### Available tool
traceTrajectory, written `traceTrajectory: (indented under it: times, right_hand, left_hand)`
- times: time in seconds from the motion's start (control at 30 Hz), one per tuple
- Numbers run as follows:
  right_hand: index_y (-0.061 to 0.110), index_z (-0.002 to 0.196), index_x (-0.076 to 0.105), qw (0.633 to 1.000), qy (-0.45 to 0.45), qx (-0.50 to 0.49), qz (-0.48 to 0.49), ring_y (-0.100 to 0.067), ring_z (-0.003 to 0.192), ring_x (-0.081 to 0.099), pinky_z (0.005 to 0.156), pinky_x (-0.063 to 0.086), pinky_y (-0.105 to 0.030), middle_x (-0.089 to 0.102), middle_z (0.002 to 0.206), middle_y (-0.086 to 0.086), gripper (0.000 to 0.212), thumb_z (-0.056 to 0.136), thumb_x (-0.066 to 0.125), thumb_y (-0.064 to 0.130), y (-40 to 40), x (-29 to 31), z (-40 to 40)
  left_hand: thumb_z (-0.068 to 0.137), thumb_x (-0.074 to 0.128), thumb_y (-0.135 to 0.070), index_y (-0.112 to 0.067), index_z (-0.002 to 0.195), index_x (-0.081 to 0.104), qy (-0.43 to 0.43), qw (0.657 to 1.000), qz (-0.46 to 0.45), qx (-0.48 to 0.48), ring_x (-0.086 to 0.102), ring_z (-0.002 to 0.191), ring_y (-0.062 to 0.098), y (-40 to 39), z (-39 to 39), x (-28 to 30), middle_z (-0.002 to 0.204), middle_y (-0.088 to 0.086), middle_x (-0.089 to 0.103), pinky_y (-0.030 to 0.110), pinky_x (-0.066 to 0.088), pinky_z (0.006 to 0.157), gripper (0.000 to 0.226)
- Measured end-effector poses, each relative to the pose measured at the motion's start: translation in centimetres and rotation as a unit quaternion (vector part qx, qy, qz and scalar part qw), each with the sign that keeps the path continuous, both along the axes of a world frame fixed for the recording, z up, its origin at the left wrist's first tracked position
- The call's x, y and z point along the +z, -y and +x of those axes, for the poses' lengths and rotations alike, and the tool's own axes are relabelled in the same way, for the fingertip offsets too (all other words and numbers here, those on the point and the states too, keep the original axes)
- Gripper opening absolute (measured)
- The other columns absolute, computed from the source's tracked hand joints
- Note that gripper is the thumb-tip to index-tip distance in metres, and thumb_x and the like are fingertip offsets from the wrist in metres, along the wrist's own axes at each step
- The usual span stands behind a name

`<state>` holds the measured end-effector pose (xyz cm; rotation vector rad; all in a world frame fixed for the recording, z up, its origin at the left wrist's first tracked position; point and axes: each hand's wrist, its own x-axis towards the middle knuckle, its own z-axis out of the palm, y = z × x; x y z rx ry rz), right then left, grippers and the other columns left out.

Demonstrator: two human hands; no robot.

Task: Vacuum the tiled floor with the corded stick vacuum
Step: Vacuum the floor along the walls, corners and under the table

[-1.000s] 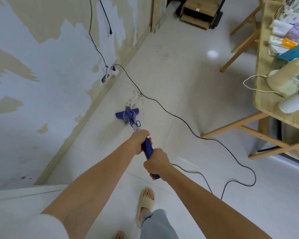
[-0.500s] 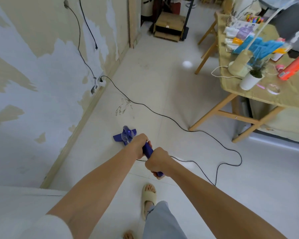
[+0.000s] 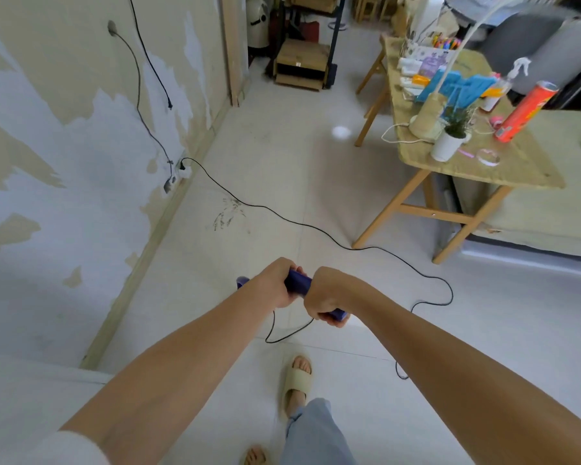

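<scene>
gripping the dark blue handle of the stick vacuum [image 3: 297, 284], both hands curl round it: left hand [image 3: 275, 283] ahead, right hand [image 3: 322, 297] just behind. only the handle and a blue bit past the left hand show. its black cord [image 3: 316, 229] loops across the pale tiled floor [image 3: 282, 146] to a wall socket [image 3: 182, 167] far ahead-left. right of the hands, well apart, stands a cluttered wooden surface [image 3: 524, 166].
</scene>
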<state>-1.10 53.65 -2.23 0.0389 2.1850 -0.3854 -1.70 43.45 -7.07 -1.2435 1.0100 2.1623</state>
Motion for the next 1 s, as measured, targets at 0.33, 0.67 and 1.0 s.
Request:
traceTrajectory:
  times: [0.33, 0.67, 1.0]
  right_hand:
    - [0.003, 0.097, 0.049, 0.999, -0.003, -0.007, -0.041, -0.023, 0.048, 0.048, 0.048, 0.042, -0.026, 0.049, 0.061, -0.011, 0.027, 0.073, 0.048, -0.010, 3.2, -3.2, -6.1]
    - [0.003, 0.123, 0.043, 0.993, 0.043, 0.030, -0.106, -0.018, 0.048, 0.052, 0.043, 0.046, -0.023, 0.055, 0.071, -0.012, 0.042, 0.083, 0.054, -0.003, 9.3, -8.6, -14.9]
    - [0.006, 0.104, 0.041, 0.991, 0.046, 0.063, -0.111, -0.017, 0.045, 0.051, 0.038, 0.043, -0.022, 0.052, 0.069, -0.010, 0.026, 0.081, 0.050, -0.004, 12.3, -9.3, -19.6]
  left_hand:
    - [0.093, 0.040, 0.007, -0.012, 0.067, 0.039, -0.011, 0.996, -0.089, 0.025, 0.047, 0.055, 0.017, 3.1, -5.1, -1.0, 0.067, 0.010, 0.042, 0.022, 0.040, 0.052, 0.032]
    - [0.092, 0.047, -0.004, -0.007, 0.075, 0.043, 0.045, 0.988, -0.094, 0.114, 0.045, 0.054, 0.015, 9.4, -15.0, -7.3, 0.063, 0.006, 0.047, 0.024, 0.043, 0.047, 0.018]
    - [0.092, 0.048, -0.003, -0.005, 0.083, 0.045, 0.051, 0.983, -0.110, 0.137, 0.045, 0.054, 0.014, 12.6, -19.6, -9.5, 0.064, 0.006, 0.048, 0.024, 0.044, 0.046, 0.009]
